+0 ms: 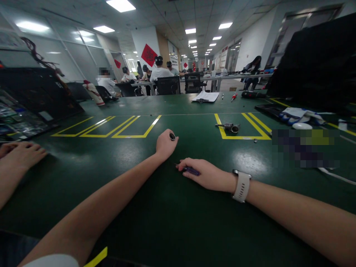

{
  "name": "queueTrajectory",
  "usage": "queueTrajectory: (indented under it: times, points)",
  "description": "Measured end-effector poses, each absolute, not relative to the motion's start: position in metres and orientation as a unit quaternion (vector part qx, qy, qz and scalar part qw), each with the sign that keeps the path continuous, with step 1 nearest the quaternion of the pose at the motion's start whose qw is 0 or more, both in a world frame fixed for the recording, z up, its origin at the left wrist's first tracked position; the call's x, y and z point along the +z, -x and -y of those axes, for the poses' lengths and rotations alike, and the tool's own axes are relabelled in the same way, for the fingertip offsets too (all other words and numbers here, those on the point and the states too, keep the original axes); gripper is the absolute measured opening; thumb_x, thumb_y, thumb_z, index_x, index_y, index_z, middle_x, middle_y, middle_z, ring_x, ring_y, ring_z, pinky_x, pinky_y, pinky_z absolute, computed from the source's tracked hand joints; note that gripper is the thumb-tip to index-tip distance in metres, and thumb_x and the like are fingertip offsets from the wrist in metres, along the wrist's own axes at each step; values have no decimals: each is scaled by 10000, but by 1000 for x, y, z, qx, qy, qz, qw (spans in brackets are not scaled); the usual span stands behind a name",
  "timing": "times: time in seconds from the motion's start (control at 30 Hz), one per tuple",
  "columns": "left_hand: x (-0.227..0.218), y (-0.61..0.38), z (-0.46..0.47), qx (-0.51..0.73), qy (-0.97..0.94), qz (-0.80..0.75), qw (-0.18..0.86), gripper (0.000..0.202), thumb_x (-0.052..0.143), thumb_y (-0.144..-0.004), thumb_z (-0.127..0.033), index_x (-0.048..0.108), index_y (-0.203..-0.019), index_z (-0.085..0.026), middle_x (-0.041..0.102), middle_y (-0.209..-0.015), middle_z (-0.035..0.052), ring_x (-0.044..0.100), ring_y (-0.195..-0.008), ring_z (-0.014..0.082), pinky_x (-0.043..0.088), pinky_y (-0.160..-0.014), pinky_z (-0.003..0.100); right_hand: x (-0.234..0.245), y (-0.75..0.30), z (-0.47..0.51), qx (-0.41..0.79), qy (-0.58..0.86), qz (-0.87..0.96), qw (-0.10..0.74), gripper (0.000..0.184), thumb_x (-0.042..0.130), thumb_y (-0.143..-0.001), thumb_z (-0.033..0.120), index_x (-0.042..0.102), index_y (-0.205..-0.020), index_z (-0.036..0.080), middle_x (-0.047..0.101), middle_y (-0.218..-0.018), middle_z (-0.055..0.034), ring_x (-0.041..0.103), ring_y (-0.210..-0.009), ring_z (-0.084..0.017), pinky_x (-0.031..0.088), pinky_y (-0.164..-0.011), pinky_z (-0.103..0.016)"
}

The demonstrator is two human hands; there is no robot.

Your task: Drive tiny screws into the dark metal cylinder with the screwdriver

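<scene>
While a round metal part with a dark mouth (172,137) sits in the left hand (166,144), the fingers curled closely about it, the right hand (201,172) grasps a slim screwdriver with a dark purple handle (191,171) between thumb and fingers, its thin shaft pointing left and its tip apart from the part. The work seems partway rather than finished: tool and part are both in hand, yet they do not meet, and whether any fastening in the part is complete cannot be told, since the fist covers most of it. Separate, on the right, a grey metal assembly with a cylindrical body, flared round end and thin rod (229,127) lies on its side within a yellow tape outline (246,138), the rod crossing the left strip. A tiny shiny metal piece (255,140) lies loose just beside the near strip. The smooth, dark green counter (155,207) throws back the lamplight in soft white patches, and the flat tape stands out crisp-edged against it. A watch with a pale, slotted strap (242,187) circles the right wrist; another person's hand (25,155) shows at far left.
</scene>
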State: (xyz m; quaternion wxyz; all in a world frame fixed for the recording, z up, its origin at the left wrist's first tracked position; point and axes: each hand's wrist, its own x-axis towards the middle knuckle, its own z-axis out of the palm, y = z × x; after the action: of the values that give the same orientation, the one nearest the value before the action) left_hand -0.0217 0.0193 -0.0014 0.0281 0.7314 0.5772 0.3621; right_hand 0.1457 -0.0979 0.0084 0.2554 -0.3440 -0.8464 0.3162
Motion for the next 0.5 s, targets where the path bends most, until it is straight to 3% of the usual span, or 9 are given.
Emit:
queueTrajectory:
  times: [0.2,0.33,0.5]
  points:
    - [2,19,-14,350,-740,-572,48,208,597,-736,-359,520,-772,-169,568,-688,15,525,-637,149,391,-570,264,15,-145,121,224,239,926,186,327,464,-805,6,558,-1063,184,580,-1231,-90,446,-1240,-214,350,-1039,-421]
    - [3,18,-14,353,-753,-552,62,221,545,-776,-370,519,-825,-157,561,-751,30,517,-680,153,416,-613,279,21,-159,141,212,181,951,136,351,437,-812,-5,549,-1117,126,524,-1302,-128,371,-1293,-211,306,-1077,-388]
    - [-1,19,-18,351,-783,-509,70,204,512,-805,-296,508,-923,-130,558,-909,72,518,-809,164,442,-715,300,28,-192,167,255,176,942,129,383,415,-839,22,553,-1158,185,529,-1305,-95,388,-1282,-179,321,-1076,-374]
